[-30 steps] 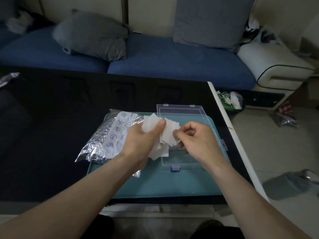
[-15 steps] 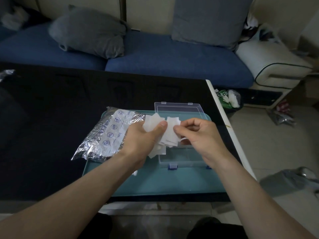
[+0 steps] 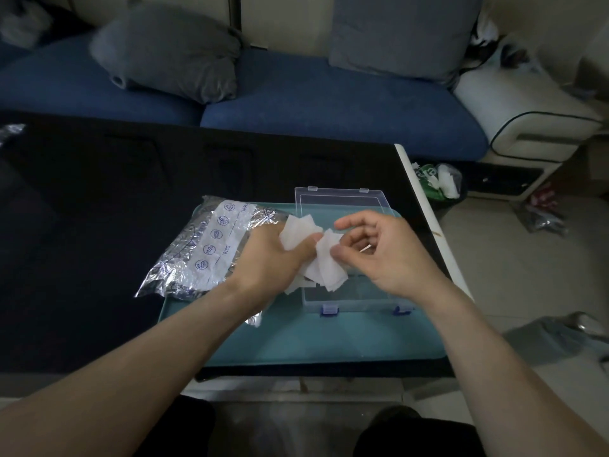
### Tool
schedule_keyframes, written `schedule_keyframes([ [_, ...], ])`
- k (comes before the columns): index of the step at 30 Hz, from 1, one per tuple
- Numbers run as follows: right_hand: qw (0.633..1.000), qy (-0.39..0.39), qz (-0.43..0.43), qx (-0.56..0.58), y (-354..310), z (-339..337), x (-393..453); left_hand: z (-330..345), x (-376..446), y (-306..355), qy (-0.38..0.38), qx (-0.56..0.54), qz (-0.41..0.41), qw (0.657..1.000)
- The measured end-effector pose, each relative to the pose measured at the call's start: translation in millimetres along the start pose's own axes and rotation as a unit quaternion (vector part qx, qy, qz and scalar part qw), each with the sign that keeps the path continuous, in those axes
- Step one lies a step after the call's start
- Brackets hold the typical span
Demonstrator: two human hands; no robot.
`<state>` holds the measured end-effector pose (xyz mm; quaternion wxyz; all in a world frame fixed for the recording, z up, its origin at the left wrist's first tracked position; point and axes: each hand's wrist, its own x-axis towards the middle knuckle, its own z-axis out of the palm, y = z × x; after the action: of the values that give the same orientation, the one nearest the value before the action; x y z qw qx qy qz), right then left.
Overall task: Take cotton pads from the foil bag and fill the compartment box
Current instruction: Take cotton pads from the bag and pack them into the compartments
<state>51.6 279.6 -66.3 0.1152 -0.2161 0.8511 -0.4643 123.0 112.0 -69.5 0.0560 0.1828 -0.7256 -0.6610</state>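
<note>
My left hand (image 3: 270, 258) grips a bunch of white cotton pads (image 3: 298, 232) above the left edge of the clear compartment box (image 3: 359, 295). My right hand (image 3: 382, 255) pinches one pad (image 3: 328, 268) from that bunch between thumb and forefinger. The box lies open on a teal tray (image 3: 329, 338), its lid (image 3: 339, 201) flat behind it. The box's inside is mostly hidden by my hands. A crinkled silver foil bag (image 3: 204, 249) with a white label lies on the tray's left side, next to my left wrist.
The tray sits on a black table (image 3: 99, 225) whose white right edge (image 3: 425, 206) runs close to the box. Behind the table is a blue sofa (image 3: 296, 100) with grey cushions. Bags and clutter lie on the floor (image 3: 438, 183) at the right.
My right hand has pulled one pad down and to the right, away from the bunch in my left hand. The view has shifted slightly.
</note>
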Motion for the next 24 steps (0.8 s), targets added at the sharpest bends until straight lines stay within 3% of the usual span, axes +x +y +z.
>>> schedule_keyframes([
  [6, 0.994, 0.015, 0.064, 0.084, -1.3, -4.0, -0.1, 2.7, 2.0, 2.7, 0.002, -0.13, -0.063, 0.989],
  [10, 0.968, 0.004, 0.1, 0.232, -7.2, -1.4, -2.5, 4.7, 4.3, -1.6, 0.016, -0.143, -0.076, 0.987],
  [15, 0.984, 0.057, 0.111, 0.13, -9.9, 23.2, 0.4, 8.6, 4.1, -1.1, 0.001, -0.151, -0.09, 0.985],
  [18, 0.987, 0.088, 0.087, 0.105, -11.2, 19.5, 3.4, 6.5, 2.1, 7.0, -0.055, -0.241, -0.132, 0.96],
  [20, 0.99, 0.079, 0.066, 0.099, -14.7, 16.1, 2.2, 3.2, 0.9, 11.8, -0.115, -0.282, -0.159, 0.939],
  [24, 0.992, 0.039, 0.047, 0.114, -19.1, 20.0, -1.6, -0.5, 5.0, 4.7, -0.172, -0.237, -0.162, 0.943],
])
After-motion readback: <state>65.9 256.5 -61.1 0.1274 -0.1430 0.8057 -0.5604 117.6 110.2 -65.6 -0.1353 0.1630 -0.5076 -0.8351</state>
